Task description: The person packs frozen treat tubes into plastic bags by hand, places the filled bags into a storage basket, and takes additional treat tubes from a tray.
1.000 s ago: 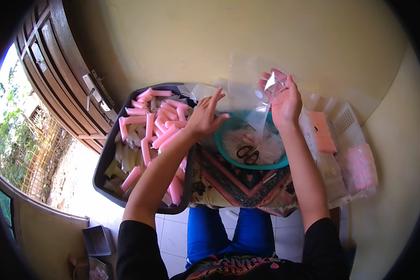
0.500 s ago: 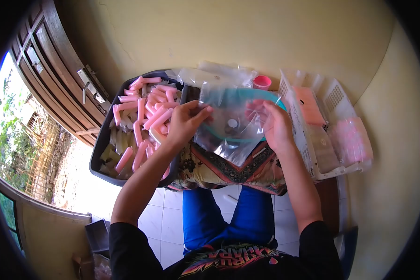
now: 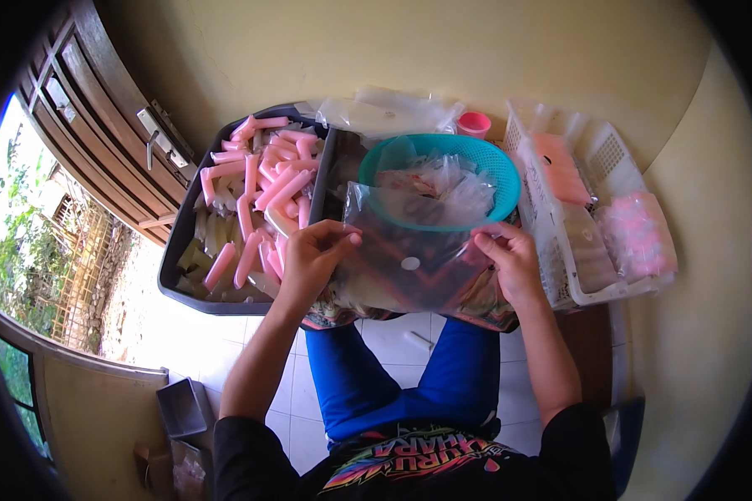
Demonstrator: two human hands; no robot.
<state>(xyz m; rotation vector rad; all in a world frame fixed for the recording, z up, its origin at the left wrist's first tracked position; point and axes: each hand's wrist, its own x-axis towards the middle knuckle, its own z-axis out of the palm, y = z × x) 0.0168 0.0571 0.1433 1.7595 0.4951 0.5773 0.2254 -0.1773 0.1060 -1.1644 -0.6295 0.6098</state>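
Observation:
A clear plastic bag (image 3: 430,280) with a round white spot is stretched flat in front of me. My left hand (image 3: 319,255) pinches its left edge between thumb and fingers, while my right hand (image 3: 511,259) grips the right edge the same way. Just behind the bag stands a teal mesh basket (image 3: 514,184) holding crumpled clear plastic pieces; the bag covers part of its front. To the left, a dark tray (image 3: 169,280) is heaped with pink tube-shaped packets (image 3: 263,179) and several pale ones.
At right, a white plastic basket (image 3: 614,295) holds packs of pink tubes (image 3: 639,238). More clear plastic bags (image 3: 384,117) lie at the back, near a pink cup (image 3: 474,125). A wooden door (image 3: 113,104) stands open on the left. A grey bin (image 3: 182,407) sits on the floor.
Both hands have moved down toward me and farther apart, pulling the bag flat. The teal basket and its contents now show more fully behind it.

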